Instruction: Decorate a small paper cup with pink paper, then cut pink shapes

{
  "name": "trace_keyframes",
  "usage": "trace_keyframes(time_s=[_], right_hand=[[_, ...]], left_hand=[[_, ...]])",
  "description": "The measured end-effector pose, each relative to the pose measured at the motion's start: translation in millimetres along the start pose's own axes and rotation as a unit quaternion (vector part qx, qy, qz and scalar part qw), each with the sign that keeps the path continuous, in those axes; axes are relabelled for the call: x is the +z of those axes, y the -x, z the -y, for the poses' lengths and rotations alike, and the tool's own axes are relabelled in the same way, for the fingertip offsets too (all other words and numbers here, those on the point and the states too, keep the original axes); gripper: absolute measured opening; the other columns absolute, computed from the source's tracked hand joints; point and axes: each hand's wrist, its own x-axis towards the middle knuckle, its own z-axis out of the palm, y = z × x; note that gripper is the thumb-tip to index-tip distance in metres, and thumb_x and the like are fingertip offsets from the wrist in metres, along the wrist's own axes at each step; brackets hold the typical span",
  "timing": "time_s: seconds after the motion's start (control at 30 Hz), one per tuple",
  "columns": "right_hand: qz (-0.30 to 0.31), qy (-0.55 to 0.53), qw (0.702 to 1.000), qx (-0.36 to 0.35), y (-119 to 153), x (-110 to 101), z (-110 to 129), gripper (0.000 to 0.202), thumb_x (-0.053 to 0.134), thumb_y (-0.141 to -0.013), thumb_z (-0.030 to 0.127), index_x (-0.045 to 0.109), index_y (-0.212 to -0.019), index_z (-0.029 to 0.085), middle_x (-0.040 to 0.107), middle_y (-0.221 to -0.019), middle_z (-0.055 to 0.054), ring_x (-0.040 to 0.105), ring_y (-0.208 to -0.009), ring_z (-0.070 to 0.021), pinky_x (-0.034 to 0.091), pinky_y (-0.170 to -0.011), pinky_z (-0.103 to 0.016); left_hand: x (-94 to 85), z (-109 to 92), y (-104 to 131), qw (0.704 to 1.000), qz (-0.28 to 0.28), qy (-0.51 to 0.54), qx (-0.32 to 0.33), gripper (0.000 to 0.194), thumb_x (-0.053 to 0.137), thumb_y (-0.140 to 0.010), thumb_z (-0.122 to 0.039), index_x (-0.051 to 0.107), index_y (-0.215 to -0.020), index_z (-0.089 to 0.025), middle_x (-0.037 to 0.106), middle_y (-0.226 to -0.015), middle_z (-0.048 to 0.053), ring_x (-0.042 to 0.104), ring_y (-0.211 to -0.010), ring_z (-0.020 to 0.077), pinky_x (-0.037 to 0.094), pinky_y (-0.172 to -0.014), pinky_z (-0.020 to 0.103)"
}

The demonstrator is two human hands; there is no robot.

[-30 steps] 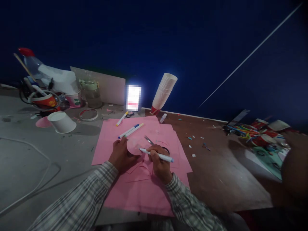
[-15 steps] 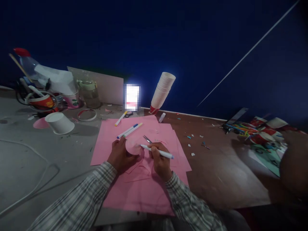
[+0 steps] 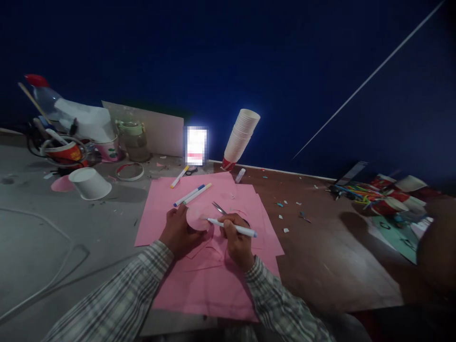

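My left hand (image 3: pixel 178 230) is closed on a round pink paper piece (image 3: pixel 197 219), its thumb and fingers at the edges. In my right hand (image 3: pixel 237 240) is a white marker (image 3: pixel 238 229), gripped like a pen, its tip at the right part of the paper piece. Pink paper sheets (image 3: pixel 213 301) lie under both hands, with thin paper offcuts (image 3: pixel 213 251) between the wrists. Scissors (image 3: pixel 218 208) rest just beyond my right hand, partly hidden by it. Two markers (image 3: pixel 197 194) lie side by side past my left hand.
A leaning stack of paper cups (image 3: pixel 241 137) stands at the wall beside a bright blurred screen (image 3: pixel 196 146). At left are an upturned white cup (image 3: pixel 90 184), a tape ring (image 3: pixel 129 172) and a jar (image 3: pixel 131 141). Cups and coloured sticks (image 3: pixel 363 194) lie at right, near another person's arm (image 3: pixel 436 247).
The marker tip has shifted very slightly on the pink paper piece. The whole view has moved down a little; both hands keep their hold.
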Motion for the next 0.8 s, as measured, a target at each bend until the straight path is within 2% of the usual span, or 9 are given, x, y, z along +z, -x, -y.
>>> trace_keyframes(time_s=[0.8], right_hand=[[-0.006,-0.041,0.999,0.020,0.8,0.0,-2.2,0.027,0.051,-0.097,0.038,0.065,-0.087,0.019,0.050,-0.058,0.004,0.046,-0.050,-0.0106,0.036,-0.048,-0.024]], left_hand=[[1.5,0.2,0.5,1.000,-0.012,-0.007,0.012,0.030,0.070,-0.074,-0.044,0.066,-0.097,-0.025,0.063,-0.093,0.005,0.059,-0.095,0.0253,0.038,-0.094,0.045]])
